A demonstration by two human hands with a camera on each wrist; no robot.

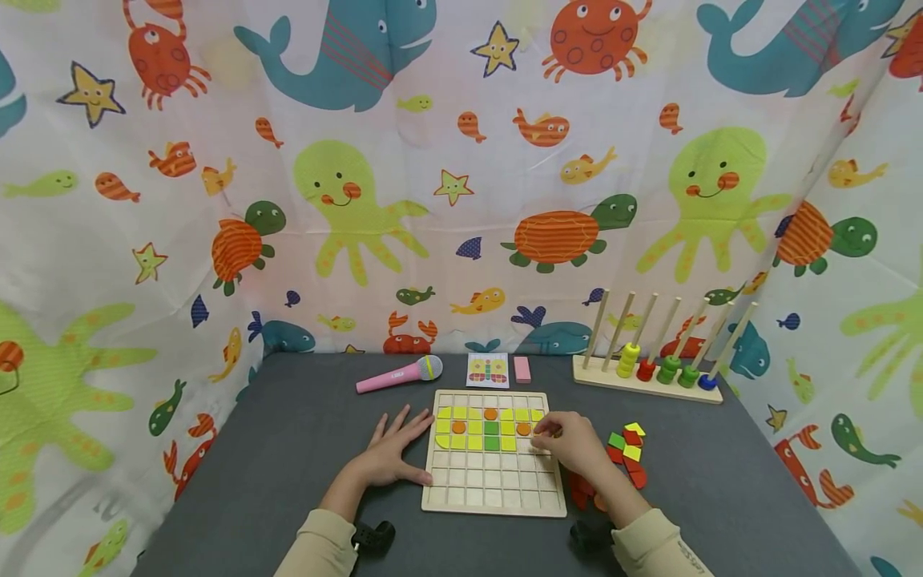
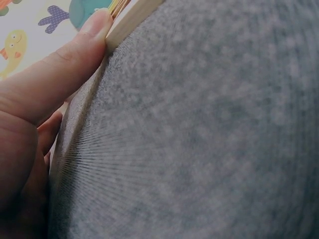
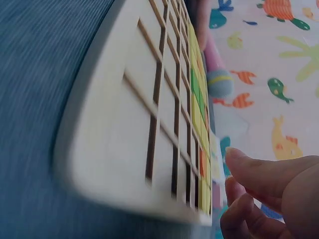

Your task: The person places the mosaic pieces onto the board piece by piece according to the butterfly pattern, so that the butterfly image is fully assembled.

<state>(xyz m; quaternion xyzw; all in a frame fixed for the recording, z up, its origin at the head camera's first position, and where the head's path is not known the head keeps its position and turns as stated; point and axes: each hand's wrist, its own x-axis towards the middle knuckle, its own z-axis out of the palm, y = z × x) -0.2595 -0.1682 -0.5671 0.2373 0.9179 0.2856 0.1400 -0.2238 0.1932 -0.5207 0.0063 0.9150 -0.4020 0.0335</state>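
A wooden grid board [image 1: 493, 503] lies on the table, its upper rows partly filled with yellow square tiles [image 1: 474, 441], green tiles [image 1: 491, 435] and orange round tiles [image 1: 491, 414]. My left hand [image 1: 388, 453] is spread flat at the board's left side; in the left wrist view its thumb [image 2: 75, 64] touches the board's edge. Over the right end of the filled rows is my right hand [image 1: 573, 441], fingers bent towards the thumb. In the right wrist view the thumb and fingers [image 3: 241, 214] show beyond the board; whether they pinch a tile cannot be made out.
Loose red, green and yellow tiles [image 1: 633, 453] lie right of the board, some beneath the right forearm. Behind the board are a pink toy microphone [image 1: 392, 378], a pattern card [image 1: 488, 371] and a pink block [image 1: 522, 369]. A peg rack with coloured rings [image 1: 649, 383] stands at back right.
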